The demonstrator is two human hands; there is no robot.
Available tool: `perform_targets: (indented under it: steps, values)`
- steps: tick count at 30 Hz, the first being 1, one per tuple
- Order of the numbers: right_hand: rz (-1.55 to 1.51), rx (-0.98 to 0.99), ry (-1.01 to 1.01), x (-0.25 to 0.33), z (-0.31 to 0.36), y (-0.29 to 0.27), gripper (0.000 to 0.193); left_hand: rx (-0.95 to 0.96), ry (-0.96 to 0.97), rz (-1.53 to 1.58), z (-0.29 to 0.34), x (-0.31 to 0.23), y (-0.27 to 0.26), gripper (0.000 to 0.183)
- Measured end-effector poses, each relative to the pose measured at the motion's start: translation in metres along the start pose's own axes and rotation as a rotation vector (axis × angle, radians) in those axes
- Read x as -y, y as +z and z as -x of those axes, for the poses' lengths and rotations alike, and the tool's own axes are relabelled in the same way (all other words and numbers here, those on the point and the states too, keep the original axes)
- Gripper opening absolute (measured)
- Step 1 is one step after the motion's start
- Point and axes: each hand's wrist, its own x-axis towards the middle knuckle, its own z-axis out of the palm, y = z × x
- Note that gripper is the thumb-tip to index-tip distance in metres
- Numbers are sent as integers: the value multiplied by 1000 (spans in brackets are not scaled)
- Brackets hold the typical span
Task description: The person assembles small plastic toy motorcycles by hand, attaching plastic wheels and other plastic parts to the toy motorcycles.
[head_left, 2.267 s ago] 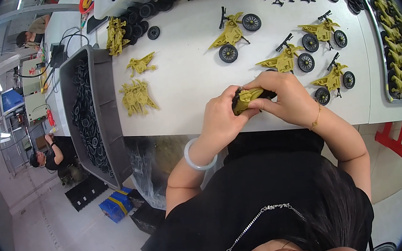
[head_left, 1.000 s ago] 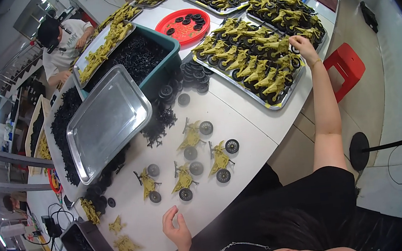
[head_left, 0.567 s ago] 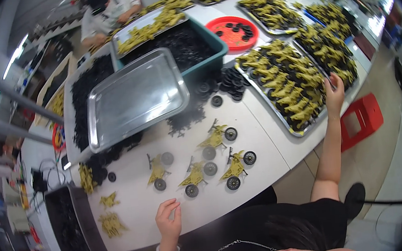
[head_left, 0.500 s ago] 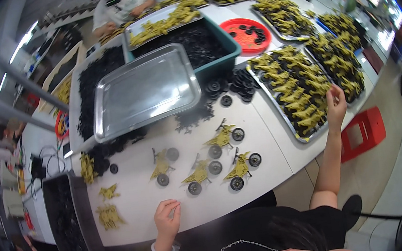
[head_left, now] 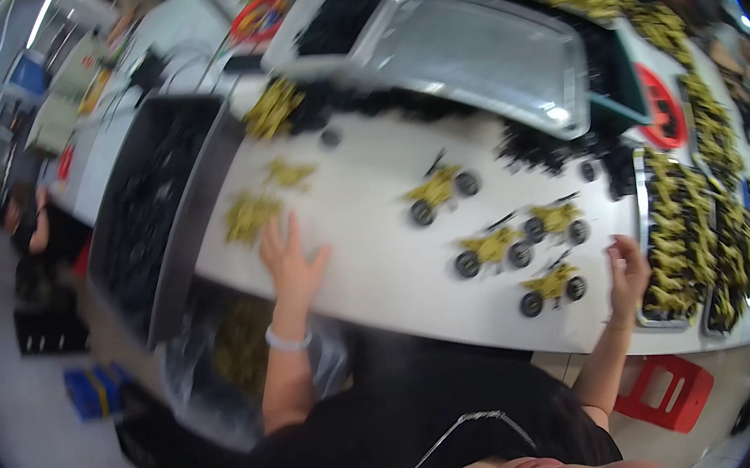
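My left hand (head_left: pixel 290 262) has its fingers spread, the tips at the edge of a small pile of yellow-green toy motorcycle body parts (head_left: pixel 248 216). Just beyond lies a smaller group of the same parts (head_left: pixel 290 173). My right hand (head_left: pixel 628 274) is above the table's right side, its fingers loosely bent and nothing visible in them. To its left, several toy motorcycles with yellow-green bodies and black wheels stand on the white table: one (head_left: pixel 551 286) nearest that hand, another (head_left: pixel 441 189) farther left. Motion blur softens the details.
A silver tray (head_left: pixel 475 56) rests across bins of black parts. A filled tray of yellow-and-black toys (head_left: pixel 676 237) lies at right. Left is a deep grey bin (head_left: pixel 204 198); a red stool (head_left: pixel 669 393) stands below the table's right edge. Another person (head_left: pixel 36 226) is far left.
My view has turned to the left. My right hand has come away from the filled tray toward the motorcycles. My left hand has reached to the loose body parts and spread its fingers.
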Motion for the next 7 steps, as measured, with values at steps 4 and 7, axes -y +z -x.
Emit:
perform_targets:
  steps: [4,7]
  values:
    - [-19,55,7,17,-2,30,16,51,-17,-7,14,17,17,77]
    - [-70,65,16,29,3,22,18,139,-89,-57,2,10,8,78]
